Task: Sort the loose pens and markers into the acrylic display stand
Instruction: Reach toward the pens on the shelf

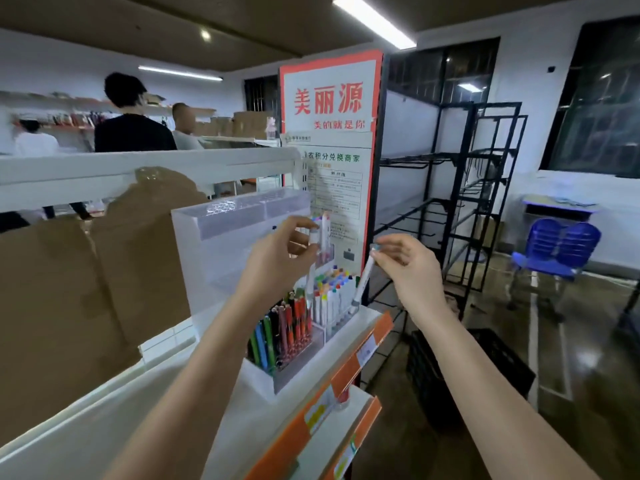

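A clear acrylic display stand [221,244] sits on a white shelf. Its lower front compartments hold several coloured pens [284,330] on the left and white markers with coloured caps [334,292] on the right. My left hand [277,261] pinches a white marker [313,258] upright above the marker compartment. My right hand [408,268] pinches the top of another white marker [362,284], which hangs tilted with its lower end at the compartment's right edge. Another marker [325,233] stands in a higher tier behind my left hand.
The white shelf [104,403] has orange price rails [353,362] along its front. Brown cardboard [69,289] stands at the left. A red and white sign [332,140] rises behind the stand. Black wire racks [467,209], a black crate [446,375] and a blue chair [557,251] are at the right. People stand at the far left.
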### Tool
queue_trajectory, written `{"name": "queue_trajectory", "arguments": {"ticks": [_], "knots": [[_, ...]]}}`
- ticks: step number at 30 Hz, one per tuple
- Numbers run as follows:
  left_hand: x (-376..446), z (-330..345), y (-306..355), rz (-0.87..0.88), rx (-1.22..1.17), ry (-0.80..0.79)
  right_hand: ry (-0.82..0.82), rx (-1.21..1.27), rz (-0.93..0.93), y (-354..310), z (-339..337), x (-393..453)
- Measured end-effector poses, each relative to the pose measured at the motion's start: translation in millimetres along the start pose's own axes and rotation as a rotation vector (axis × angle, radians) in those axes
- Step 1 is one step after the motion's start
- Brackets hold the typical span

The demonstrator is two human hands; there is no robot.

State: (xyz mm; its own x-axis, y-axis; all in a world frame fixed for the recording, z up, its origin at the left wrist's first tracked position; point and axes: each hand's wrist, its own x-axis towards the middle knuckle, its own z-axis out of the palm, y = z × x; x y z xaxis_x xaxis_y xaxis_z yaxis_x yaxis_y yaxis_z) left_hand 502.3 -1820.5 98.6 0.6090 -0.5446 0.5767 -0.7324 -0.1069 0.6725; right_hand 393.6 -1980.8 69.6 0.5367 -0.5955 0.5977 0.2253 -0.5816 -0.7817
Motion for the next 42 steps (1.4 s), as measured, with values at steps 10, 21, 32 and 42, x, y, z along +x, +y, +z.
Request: {"name": "queue_trajectory", "arguments": {"ticks": [10,21,32,42], "knots": [[87.1,46.1,-41.3,-0.038,0.053,0.158,-0.046,0.136,-0.086,69.5,33.9,114.0],[131.1,95.7,-64.3,-0.167,0.142,0.325,-0.294,0.277,-0.206,136.4,78.4,202.3],[146.8,116.1,-69.9,-0.204,0.214,0.450,-0.527,-0.018,-0.465,165.3,107.5,227.4],[153.7,119.4,-76.1,-0.234,0.213,0.513,-0.494,-0.033,-0.791,178.7,127.4,240.6]]}}
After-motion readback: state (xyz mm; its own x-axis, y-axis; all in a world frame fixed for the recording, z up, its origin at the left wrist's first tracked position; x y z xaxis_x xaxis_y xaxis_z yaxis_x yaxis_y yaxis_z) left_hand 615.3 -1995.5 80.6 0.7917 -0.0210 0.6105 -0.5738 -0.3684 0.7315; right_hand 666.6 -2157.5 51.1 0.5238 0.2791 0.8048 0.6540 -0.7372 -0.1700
